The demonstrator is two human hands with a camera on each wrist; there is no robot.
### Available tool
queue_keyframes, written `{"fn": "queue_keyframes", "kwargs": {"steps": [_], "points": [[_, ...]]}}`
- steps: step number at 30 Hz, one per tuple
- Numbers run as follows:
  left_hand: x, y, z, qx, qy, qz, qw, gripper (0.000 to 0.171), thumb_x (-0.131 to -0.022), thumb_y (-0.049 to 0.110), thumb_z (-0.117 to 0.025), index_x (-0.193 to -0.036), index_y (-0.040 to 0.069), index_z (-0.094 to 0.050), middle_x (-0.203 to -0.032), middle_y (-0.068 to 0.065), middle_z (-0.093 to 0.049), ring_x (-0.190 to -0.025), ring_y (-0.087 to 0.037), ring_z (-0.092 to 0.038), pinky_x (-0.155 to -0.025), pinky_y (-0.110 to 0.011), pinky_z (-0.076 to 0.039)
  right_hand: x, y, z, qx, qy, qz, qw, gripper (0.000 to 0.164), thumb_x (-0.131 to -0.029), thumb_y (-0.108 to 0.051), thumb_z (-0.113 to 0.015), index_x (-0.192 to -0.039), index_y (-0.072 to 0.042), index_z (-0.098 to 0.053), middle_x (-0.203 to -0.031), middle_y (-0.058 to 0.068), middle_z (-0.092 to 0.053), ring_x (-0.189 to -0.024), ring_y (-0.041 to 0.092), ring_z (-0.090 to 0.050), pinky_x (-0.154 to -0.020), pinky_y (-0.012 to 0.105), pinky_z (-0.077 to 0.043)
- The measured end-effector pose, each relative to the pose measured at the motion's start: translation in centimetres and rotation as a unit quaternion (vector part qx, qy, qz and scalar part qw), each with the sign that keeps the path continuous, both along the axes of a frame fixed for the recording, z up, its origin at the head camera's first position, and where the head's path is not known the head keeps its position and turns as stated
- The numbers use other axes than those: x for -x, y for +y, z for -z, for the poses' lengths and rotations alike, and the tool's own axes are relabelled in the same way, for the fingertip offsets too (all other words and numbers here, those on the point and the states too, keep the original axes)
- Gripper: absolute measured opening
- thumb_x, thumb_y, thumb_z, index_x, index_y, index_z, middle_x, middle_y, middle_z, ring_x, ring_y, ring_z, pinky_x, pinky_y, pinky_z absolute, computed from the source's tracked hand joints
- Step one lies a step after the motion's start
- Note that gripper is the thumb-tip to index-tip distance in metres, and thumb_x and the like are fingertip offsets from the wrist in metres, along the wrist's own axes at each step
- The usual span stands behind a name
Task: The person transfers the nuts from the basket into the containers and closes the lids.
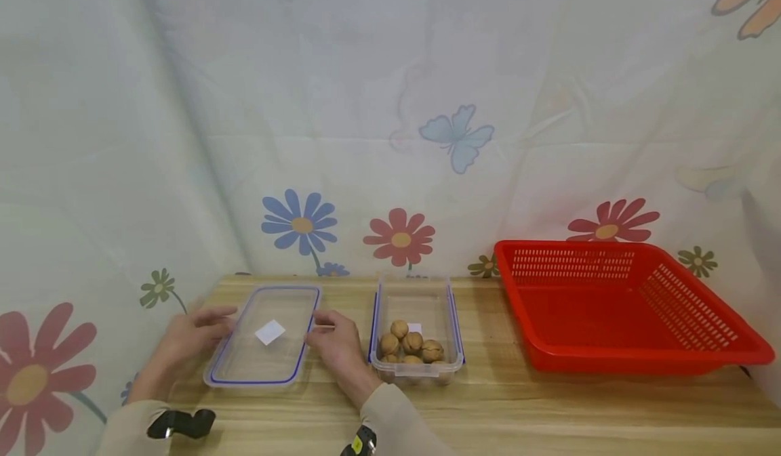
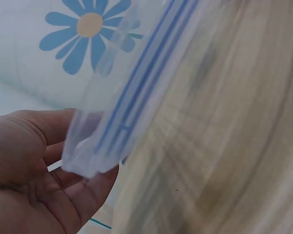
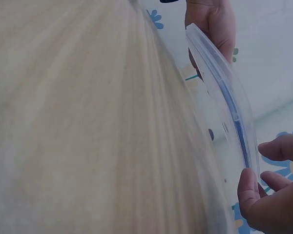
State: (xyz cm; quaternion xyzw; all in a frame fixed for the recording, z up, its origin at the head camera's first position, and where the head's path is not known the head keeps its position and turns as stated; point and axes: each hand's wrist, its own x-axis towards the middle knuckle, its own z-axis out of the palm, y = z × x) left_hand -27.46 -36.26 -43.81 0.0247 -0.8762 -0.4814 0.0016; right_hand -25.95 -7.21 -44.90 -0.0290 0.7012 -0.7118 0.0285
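Observation:
A clear plastic container lid [image 1: 277,362] with a blue seal lies between my two hands, a small white label [image 1: 270,332] at its middle. My left hand [image 1: 188,337] holds its left edge; in the left wrist view the edge passes between thumb and fingers. At the opposite edge, my right hand [image 1: 340,346] pinches the rim, with fingertips [image 3: 249,187] on one side and a digit on the other in the right wrist view. Just right of that hand stands a clear plastic container [image 1: 456,337] with several walnuts [image 1: 412,341] gathered at its near end.
A large red plastic basket [image 1: 616,359] with slotted walls takes up the right of the wooden table [image 1: 488,408]. Behind the table hangs a pale curtain [image 1: 342,104] printed with flowers and a butterfly; it also closes off the left side.

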Motion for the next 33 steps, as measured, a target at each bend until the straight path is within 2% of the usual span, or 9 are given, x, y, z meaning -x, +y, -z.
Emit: {"fn": "queue_keyframes", "kwargs": {"steps": [3, 10, 12, 15, 19, 24, 27, 30, 33], "points": [[-0.1, -0.4, -0.5, -0.004, 0.003, 0.008, 1.0, 0.051, -0.103, 0.015, -0.073, -0.143, -0.012, -0.057, -0.133, -0.028, -0.068, -0.094, -0.006, -0.07, -0.079, -0.026, -0.061, -0.1, 0.0, -0.5, 0.009, 0.001, 0.003, 1.0, 0.042, -0.084, 0.004, -0.077, -0.126, 0.0, -0.075, -0.106, 0.006, -0.074, -0.091, 0.011, -0.066, -0.071, 0.024, -0.056], [-0.8, -0.4, -2.3, -0.025, -0.004, 0.007, 0.9997, 0.058, -0.103, 0.025, -0.073, -0.149, -0.007, -0.055, -0.13, -0.022, -0.071, -0.097, -0.004, -0.068, -0.082, -0.027, -0.062, -0.5, 0.2, -2.3, 0.017, 0.007, 0.01, 1.0, 0.039, -0.086, 0.001, -0.078, -0.125, -0.003, -0.076, -0.101, 0.004, -0.074, -0.089, 0.009, -0.066, -0.07, 0.023, -0.056], [-0.9, -0.2, -3.0, -0.018, -0.007, 0.007, 0.9998, 0.061, -0.104, 0.031, -0.072, -0.15, -0.004, -0.055, -0.137, -0.023, -0.067, -0.103, -0.008, -0.067, -0.084, -0.028, -0.061, -0.6, 0.4, -3.0, 0.018, 0.011, 0.01, 1.0, 0.038, -0.087, 0.0, -0.078, -0.125, -0.004, -0.077, -0.104, 0.003, -0.074, -0.09, 0.009, -0.066, -0.073, 0.023, -0.056], [-1.0, 0.3, -3.9, -0.008, -0.016, 0.001, 0.9998, 0.068, -0.103, 0.044, -0.071, -0.153, 0.002, -0.055, -0.148, -0.022, -0.06, -0.118, -0.022, -0.065, -0.087, -0.029, -0.059, -0.6, 1.1, -4.1, 0.015, 0.022, 0.01, 1.0, 0.037, -0.087, -0.002, -0.078, -0.125, -0.004, -0.077, -0.107, 0.003, -0.075, -0.092, 0.009, -0.067, -0.075, 0.025, -0.057], [-1.1, 1.2, -5.0, -0.011, -0.016, 0.002, 0.9998, 0.073, -0.101, 0.051, -0.071, -0.155, 0.005, -0.054, -0.156, -0.021, -0.052, -0.136, -0.038, -0.053, -0.09, -0.031, -0.056, -0.6, 2.1, -5.4, 0.015, 0.036, 0.003, 0.999, 0.039, -0.088, -0.003, -0.077, -0.127, -0.003, -0.075, -0.111, 0.004, -0.075, -0.095, 0.01, -0.067, -0.079, 0.026, -0.058], [-1.3, 2.3, -6.5, -0.008, 0.003, 0.005, 0.9999, 0.073, -0.101, 0.054, -0.069, -0.156, 0.008, -0.053, -0.158, -0.019, -0.05, -0.142, -0.041, -0.047, -0.092, -0.03, -0.054, -0.5, 3.3, -6.4, 0.018, 0.04, -0.011, 0.999, 0.039, -0.09, -0.005, -0.076, -0.128, -0.002, -0.074, -0.109, 0.006, -0.074, -0.097, 0.012, -0.066, -0.083, 0.028, -0.058], [-1.6, 3.1, -7.3, -0.013, 0.012, 0.005, 0.9998, 0.072, -0.101, 0.053, -0.069, -0.156, 0.009, -0.054, -0.157, -0.017, -0.052, -0.139, -0.034, -0.051, -0.092, -0.027, -0.055, -0.5, 4.2, -6.9, 0.014, 0.043, -0.016, 0.999, 0.038, -0.092, -0.008, -0.077, -0.13, -0.004, -0.074, -0.11, 0.006, -0.075, -0.1, 0.015, -0.068, -0.089, 0.033, -0.058], [-1.8, 3.9, -7.8, -0.029, 0.025, 0.009, 0.9992, 0.067, -0.103, 0.047, -0.07, -0.155, 0.007, -0.055, -0.155, -0.018, -0.055, -0.126, -0.018, -0.06, -0.09, -0.024, -0.056, -0.6, 5.3, -7.5, 0.006, 0.039, -0.022, 0.999, 0.037, -0.095, -0.013, -0.077, -0.132, -0.009, -0.074, -0.114, 0.004, -0.075, -0.106, 0.017, -0.068, -0.098, 0.039, -0.058], [-2.1, 5.0, -8.2, -0.048, 0.04, 0.013, 0.9979, 0.063, -0.104, 0.04, -0.071, -0.153, 0.004, -0.056, -0.151, -0.019, -0.057, -0.112, -0.002, -0.063, -0.089, -0.02, -0.057, -0.7, 6.3, -7.9, -0.001, 0.041, -0.024, 0.999, 0.038, -0.096, -0.016, -0.076, -0.134, -0.011, -0.074, -0.118, 0.004, -0.074, -0.111, 0.019, -0.068, -0.103, 0.044, -0.055]]}}
